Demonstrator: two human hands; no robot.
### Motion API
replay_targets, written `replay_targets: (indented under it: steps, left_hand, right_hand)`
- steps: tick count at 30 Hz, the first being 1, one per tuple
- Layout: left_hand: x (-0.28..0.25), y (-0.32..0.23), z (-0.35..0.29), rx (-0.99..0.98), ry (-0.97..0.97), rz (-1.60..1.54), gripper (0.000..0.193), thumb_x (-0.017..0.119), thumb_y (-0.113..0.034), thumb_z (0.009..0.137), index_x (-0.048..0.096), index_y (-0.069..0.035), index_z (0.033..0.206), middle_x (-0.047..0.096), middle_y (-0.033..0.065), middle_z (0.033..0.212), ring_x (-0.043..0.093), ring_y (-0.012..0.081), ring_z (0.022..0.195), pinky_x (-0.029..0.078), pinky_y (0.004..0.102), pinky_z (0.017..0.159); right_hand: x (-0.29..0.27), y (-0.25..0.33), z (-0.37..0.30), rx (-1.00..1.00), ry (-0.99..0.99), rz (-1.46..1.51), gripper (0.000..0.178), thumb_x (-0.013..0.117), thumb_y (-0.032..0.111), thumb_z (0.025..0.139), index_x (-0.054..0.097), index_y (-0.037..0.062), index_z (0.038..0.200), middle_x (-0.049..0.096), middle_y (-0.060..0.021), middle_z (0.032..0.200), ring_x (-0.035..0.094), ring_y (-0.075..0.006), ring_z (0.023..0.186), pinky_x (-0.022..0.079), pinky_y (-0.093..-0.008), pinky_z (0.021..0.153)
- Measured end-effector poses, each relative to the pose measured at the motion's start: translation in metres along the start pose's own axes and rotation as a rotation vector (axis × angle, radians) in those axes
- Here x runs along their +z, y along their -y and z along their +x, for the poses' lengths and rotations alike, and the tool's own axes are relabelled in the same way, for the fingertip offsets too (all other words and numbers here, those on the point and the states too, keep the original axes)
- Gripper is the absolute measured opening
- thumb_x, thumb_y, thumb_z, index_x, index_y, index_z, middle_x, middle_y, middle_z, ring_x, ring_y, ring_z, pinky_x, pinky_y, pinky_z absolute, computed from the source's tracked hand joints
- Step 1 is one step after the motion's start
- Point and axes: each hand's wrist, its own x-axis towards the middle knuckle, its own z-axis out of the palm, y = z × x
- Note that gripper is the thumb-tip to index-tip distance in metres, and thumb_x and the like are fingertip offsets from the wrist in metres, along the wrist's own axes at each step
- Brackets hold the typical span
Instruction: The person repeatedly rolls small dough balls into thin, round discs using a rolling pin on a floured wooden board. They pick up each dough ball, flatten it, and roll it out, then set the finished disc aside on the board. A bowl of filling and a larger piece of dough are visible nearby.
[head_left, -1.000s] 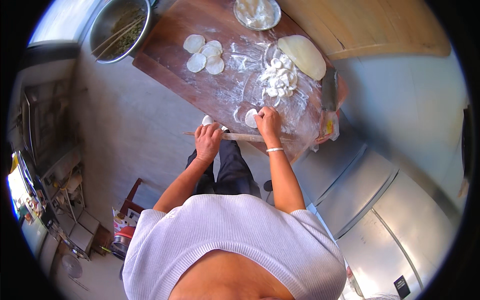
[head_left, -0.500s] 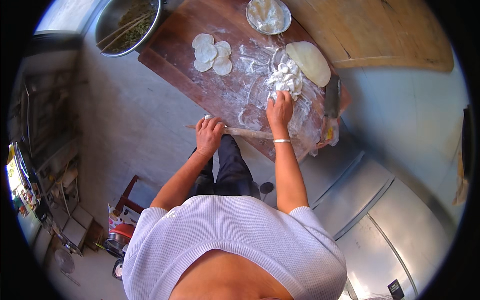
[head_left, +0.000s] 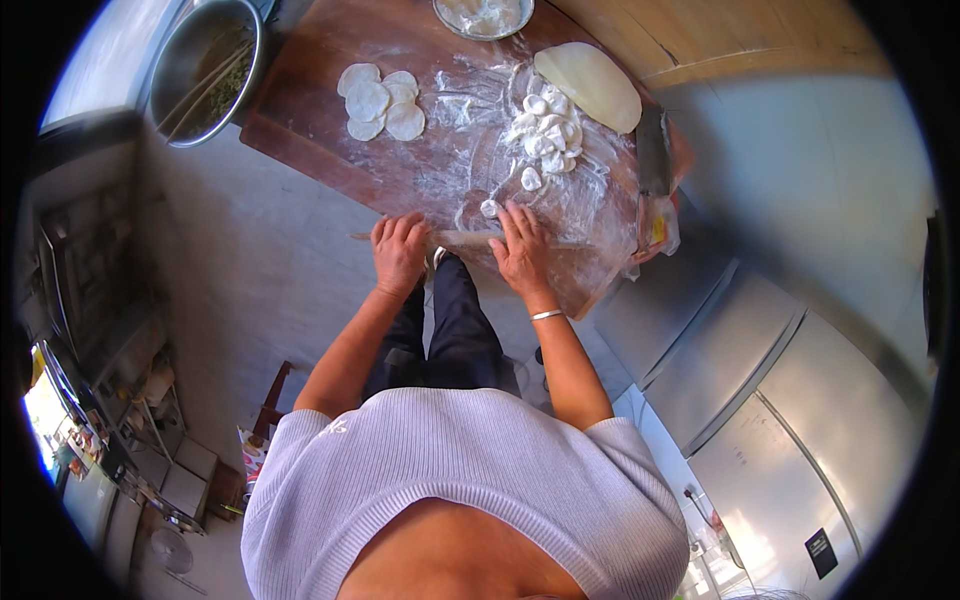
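Along the near edge of a floury wooden board (head_left: 330,145) lies a slim rolling pin (head_left: 462,239). My left hand (head_left: 400,252) is closed over its left part. My right hand (head_left: 522,250) lies across the pin farther right, fingers stretched forward and slightly apart. A small round dough piece (head_left: 489,208) sits at its fingertips, and another dough piece (head_left: 531,179) lies just beyond. Farther back is a floured pile of dough pieces (head_left: 548,135), beside a large smooth lump of dough (head_left: 588,86). Several thin dough wrappers (head_left: 368,101) overlap on the board's left side.
A metal bowl (head_left: 255,60) with chopped green filling and chopsticks stands at the far left. A bowl of flour (head_left: 484,16) is at the back. A dark-bladed cleaver (head_left: 653,150) lies at the board's right edge, near a plastic bag (head_left: 657,235). Silver refrigerator (head_left: 800,400) at right.
My right hand has drawn back from the dough pile to the rolling pin. Two dough pieces now lie apart from the pile, nearer me. The view has shifted a little.
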Motion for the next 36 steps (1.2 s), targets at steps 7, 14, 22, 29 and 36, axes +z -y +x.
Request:
replay_targets:
  steps: [7,14,22,29,36]
  left_hand:
    - [0.011,0.021,0.047,0.038,0.097,0.151,0.051,0.069,-0.032,0.087,0.06,-0.019,0.135,0.048,0.0079,0.15,0.045,0.0304,0.138,0.025,0.0579,0.117]
    - [0.014,0.022,0.037,0.035,0.133,0.204,0.083,0.06,-0.066,0.086,0.047,-0.016,0.151,0.033,0.0131,0.162,0.032,0.0358,0.148,0.021,0.0626,0.117]
    - [0.017,0.011,0.076,-0.021,0.152,0.282,0.087,0.055,-0.069,0.086,0.043,-0.013,0.152,0.035,0.0158,0.161,0.033,0.0371,0.147,0.023,0.0646,0.116]
    - [0.019,0.016,0.013,-0.03,0.216,0.221,0.089,0.062,-0.067,0.082,0.044,-0.015,0.152,0.035,0.0153,0.161,0.032,0.0367,0.148,0.02,0.0646,0.117]
    - [0.01,0.007,0.032,-0.06,0.259,0.242,0.065,0.072,-0.038,0.084,0.054,-0.018,0.143,0.04,0.0075,0.158,0.037,0.0291,0.146,0.021,0.0628,0.118]
  right_hand:
    - [-0.006,-0.044,-0.013,0.212,-0.047,-0.325,0.093,0.051,0.068,0.092,0.033,-0.0004,0.152,0.037,-0.0207,0.157,0.034,-0.0389,0.145,0.027,-0.059,0.114]
    - [-0.007,-0.046,-0.023,0.199,-0.021,-0.299,0.107,0.061,0.073,0.08,0.033,-0.001,0.152,0.034,-0.0205,0.16,0.032,-0.0381,0.147,0.024,-0.059,0.116]
    - [-0.027,-0.049,0.021,0.283,0.0,-0.355,0.105,0.066,0.069,0.08,0.031,0.0007,0.153,0.032,-0.0204,0.161,0.03,-0.0369,0.149,0.025,-0.0622,0.114]
    - [-0.028,-0.051,-0.024,0.181,0.067,-0.342,0.104,0.062,0.07,0.082,0.031,0.0006,0.153,0.032,-0.0209,0.16,0.03,-0.0381,0.148,0.025,-0.063,0.113]
    - [-0.021,-0.044,-0.032,0.248,0.088,-0.297,0.103,0.065,0.068,0.082,0.032,0.0013,0.153,0.032,-0.0202,0.16,0.028,-0.0368,0.149,0.023,-0.0631,0.114]
